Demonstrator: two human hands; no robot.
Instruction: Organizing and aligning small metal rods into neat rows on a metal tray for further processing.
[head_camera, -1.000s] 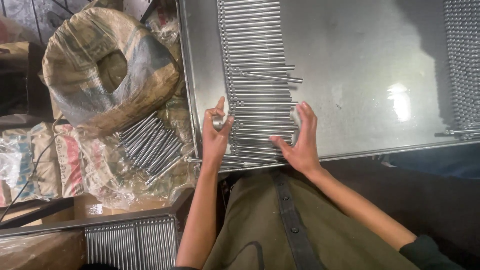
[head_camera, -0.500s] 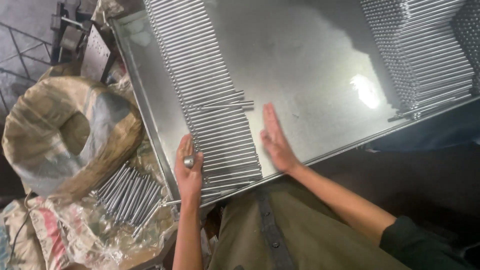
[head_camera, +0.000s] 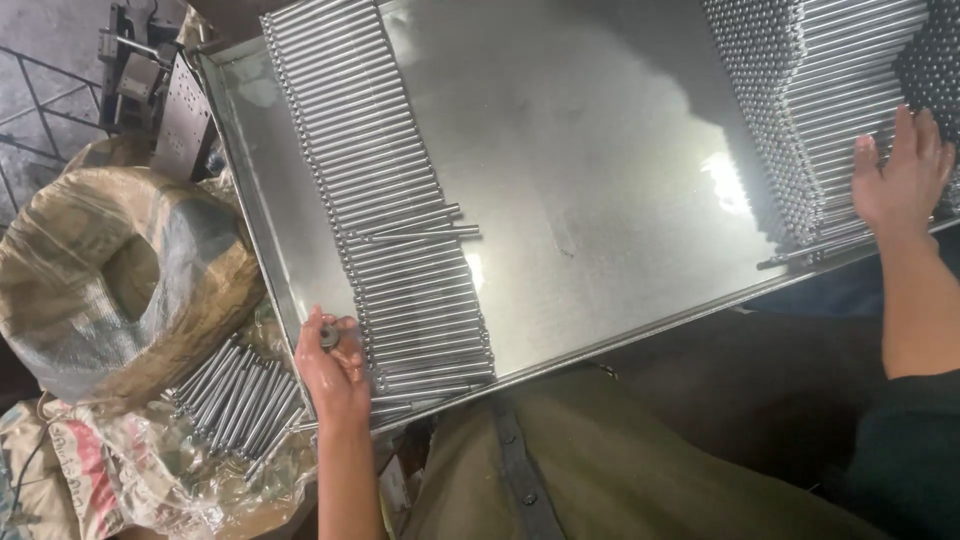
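Fingers of the left hand (head_camera: 333, 368) curled at the near left corner of the metal tray (head_camera: 600, 180), pinching 1 small round metal piece (barely visible) beside the rod row (head_camera: 390, 220). Right hand (head_camera: 903, 175) lay open, fingers spread, on the far-right rod stack (head_camera: 810, 100).

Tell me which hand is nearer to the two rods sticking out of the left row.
Left. The left hand rests at the near end of that row, not far below the two protruding rods. The right hand is across the metal tray, on the stacked rods.
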